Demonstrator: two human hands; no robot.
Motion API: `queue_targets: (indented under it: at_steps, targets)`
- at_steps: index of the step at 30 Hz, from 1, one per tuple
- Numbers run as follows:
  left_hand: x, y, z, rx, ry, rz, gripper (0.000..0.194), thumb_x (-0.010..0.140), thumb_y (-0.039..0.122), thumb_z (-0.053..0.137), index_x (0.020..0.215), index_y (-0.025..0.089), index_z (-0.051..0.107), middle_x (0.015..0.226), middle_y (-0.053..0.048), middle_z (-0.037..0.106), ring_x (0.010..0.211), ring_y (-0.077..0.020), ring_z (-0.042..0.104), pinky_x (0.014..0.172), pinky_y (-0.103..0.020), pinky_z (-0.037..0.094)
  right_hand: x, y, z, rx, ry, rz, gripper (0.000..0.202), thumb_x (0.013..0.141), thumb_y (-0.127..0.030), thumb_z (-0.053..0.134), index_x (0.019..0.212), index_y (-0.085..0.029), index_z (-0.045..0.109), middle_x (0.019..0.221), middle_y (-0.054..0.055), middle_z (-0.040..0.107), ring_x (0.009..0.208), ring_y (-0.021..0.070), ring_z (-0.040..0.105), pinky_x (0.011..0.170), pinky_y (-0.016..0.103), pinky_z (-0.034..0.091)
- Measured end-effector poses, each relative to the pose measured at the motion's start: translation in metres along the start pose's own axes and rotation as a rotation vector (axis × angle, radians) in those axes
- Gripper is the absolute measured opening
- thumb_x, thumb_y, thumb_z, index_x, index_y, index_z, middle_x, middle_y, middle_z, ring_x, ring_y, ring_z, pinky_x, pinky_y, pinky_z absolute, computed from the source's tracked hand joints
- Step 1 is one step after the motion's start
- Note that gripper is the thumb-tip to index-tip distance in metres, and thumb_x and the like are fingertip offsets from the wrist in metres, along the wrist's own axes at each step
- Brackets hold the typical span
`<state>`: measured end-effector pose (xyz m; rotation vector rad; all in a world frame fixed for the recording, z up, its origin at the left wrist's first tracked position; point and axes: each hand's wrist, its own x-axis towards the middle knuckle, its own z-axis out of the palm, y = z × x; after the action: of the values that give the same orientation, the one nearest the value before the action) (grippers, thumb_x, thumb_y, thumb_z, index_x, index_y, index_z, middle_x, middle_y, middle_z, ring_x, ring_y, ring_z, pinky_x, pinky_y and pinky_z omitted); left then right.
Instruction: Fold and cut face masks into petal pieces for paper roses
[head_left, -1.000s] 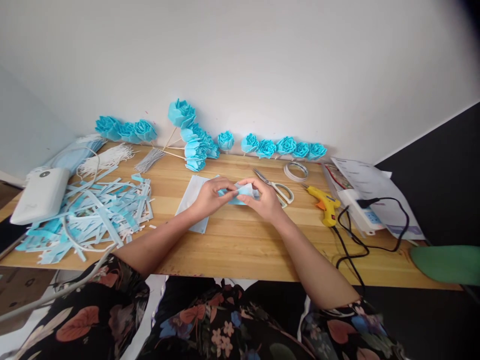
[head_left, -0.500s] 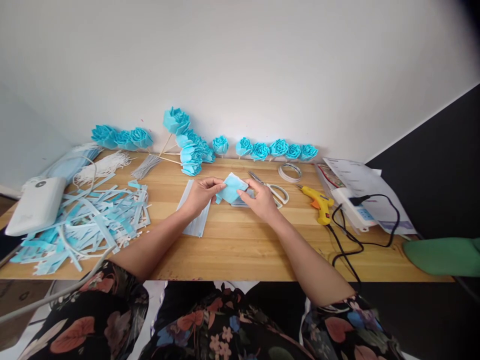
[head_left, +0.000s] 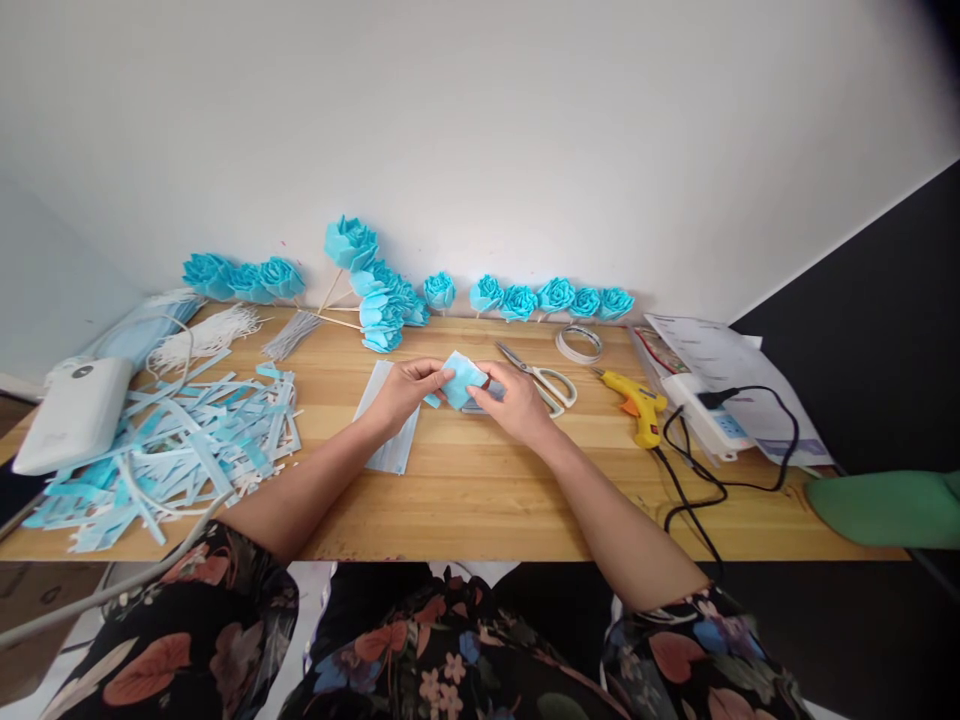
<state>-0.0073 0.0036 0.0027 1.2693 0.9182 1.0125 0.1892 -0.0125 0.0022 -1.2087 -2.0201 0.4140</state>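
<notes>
The left hand and the right hand are close together, both pinching a small blue piece over the middle of the tabletop, but some fingers hide behind it. The left hand covers part of a pale blue sheet, and the right hand is just beside the scissors, nearer the back edge. By the front right corner, a green thing is cut off, so I can't tell what it is
</notes>
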Motion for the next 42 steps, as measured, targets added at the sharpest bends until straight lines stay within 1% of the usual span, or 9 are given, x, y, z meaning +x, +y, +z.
queue_targets:
  at_steps: [9, 14, 17, 21, 26, 30, 35, 39, 42]
  targets:
    - [0.005, -0.005, -0.004, -0.023, 0.073, -0.044, 0.035, 0.06, 0.046, 0.083, 0.072, 0.015, 0.073, 0.063, 0.001, 0.063, 0.043, -0.006, 0.042, 0.037, -0.022, 0.03, 0.001, 0.007, -0.003, 0.013, 0.037, 0.025, 0.033, 0.085, -0.024, 0.063, 0.118, -0.023, 0.065, 0.087, 0.002, 0.071, 0.084, 0.0191, 0.066, 0.08, 0.03, 0.048]
    - [0.004, -0.006, -0.002, -0.161, 0.017, -0.078, 0.034, 0.062, 0.044, 0.084, 0.073, 0.014, 0.07, 0.072, -0.002, 0.069, 0.063, -0.0125, 0.062, 0.06, -0.026, 0.052, 0.001, 0.004, -0.003, -0.047, 0.008, -0.025, 0.033, 0.086, -0.023, 0.062, 0.119, -0.023, 0.066, 0.086, 0.003, 0.071, 0.083, 0.0197, 0.065, 0.08, 0.031, 0.048]
    - [0.002, -0.008, 0.0, -0.196, -0.002, -0.06, 0.034, 0.066, 0.043, 0.082, 0.076, 0.013, 0.068, 0.075, -0.003, 0.07, 0.067, -0.0139, 0.066, 0.072, -0.029, 0.055, 0.002, 0.002, -0.003, -0.049, -0.002, -0.029, 0.035, 0.086, -0.023, 0.062, 0.121, -0.023, 0.065, 0.088, 0.003, 0.072, 0.083, 0.0195, 0.065, 0.08, 0.031, 0.048]
    - [0.004, -0.009, -0.002, -0.153, 0.04, -0.032, 0.034, 0.069, 0.043, 0.08, 0.077, 0.013, 0.067, 0.075, -0.004, 0.07, 0.066, -0.0149, 0.068, 0.07, -0.029, 0.055, 0.004, 0.009, -0.013, -0.139, -0.061, -0.035, 0.033, 0.089, -0.022, 0.058, 0.121, -0.024, 0.066, 0.092, 0.005, 0.075, 0.09, 0.0217, 0.066, 0.084, 0.034, 0.048]
    - [0.01, -0.009, -0.008, -0.213, 0.138, -0.003, 0.032, 0.065, 0.04, 0.081, 0.075, 0.013, 0.067, 0.074, -0.002, 0.07, 0.069, -0.0135, 0.066, 0.07, -0.028, 0.055, 0.007, 0.03, -0.05, -0.402, -0.061, 0.162, 0.032, 0.09, -0.021, 0.056, 0.12, -0.023, 0.067, 0.1, 0.006, 0.077, 0.095, 0.0246, 0.067, 0.079, 0.035, 0.047]
    - [0.012, -0.011, -0.009, -0.257, 0.128, -0.004, 0.032, 0.064, 0.037, 0.083, 0.082, 0.014, 0.071, 0.081, -0.003, 0.073, 0.074, -0.0129, 0.067, 0.071, -0.025, 0.055, 0.003, 0.039, -0.071, -0.563, -0.189, 0.385, 0.036, 0.087, -0.026, 0.062, 0.122, -0.021, 0.066, 0.102, 0.01, 0.077, 0.092, 0.0277, 0.069, 0.07, 0.034, 0.045]
    - [0.011, -0.013, -0.009, -0.222, 0.103, -0.003, 0.032, 0.066, 0.037, 0.083, 0.084, 0.014, 0.073, 0.084, -0.004, 0.074, 0.075, -0.0133, 0.067, 0.073, -0.026, 0.054, -0.001, 0.04, -0.067, -0.692, -0.328, 0.411, 0.036, 0.085, -0.029, 0.064, 0.12, -0.022, 0.066, 0.104, 0.012, 0.075, 0.092, 0.0295, 0.069, 0.067, 0.033, 0.043]
    - [0.011, -0.012, -0.009, -0.178, 0.108, 0.0, 0.034, 0.066, 0.04, 0.082, 0.083, 0.013, 0.072, 0.082, -0.005, 0.073, 0.073, -0.0146, 0.066, 0.07, -0.027, 0.054, -0.001, 0.046, -0.058, -0.689, -0.303, 0.362, 0.029, 0.084, -0.027, 0.063, 0.112, -0.021, 0.067, 0.103, 0.014, 0.075, 0.089, 0.027, 0.069, 0.068, 0.032, 0.044]
    - [0.012, -0.012, -0.009, -0.17, 0.129, -0.013, 0.035, 0.064, 0.042, 0.083, 0.079, 0.013, 0.07, 0.078, -0.004, 0.072, 0.067, -0.0135, 0.064, 0.065, -0.026, 0.053, 0.002, 0.052, -0.056, -0.554, -0.206, 0.449, 0.03, 0.08, -0.03, 0.065, 0.109, -0.02, 0.067, 0.101, 0.012, 0.075, 0.087, 0.0259, 0.069, 0.069, 0.032, 0.046]
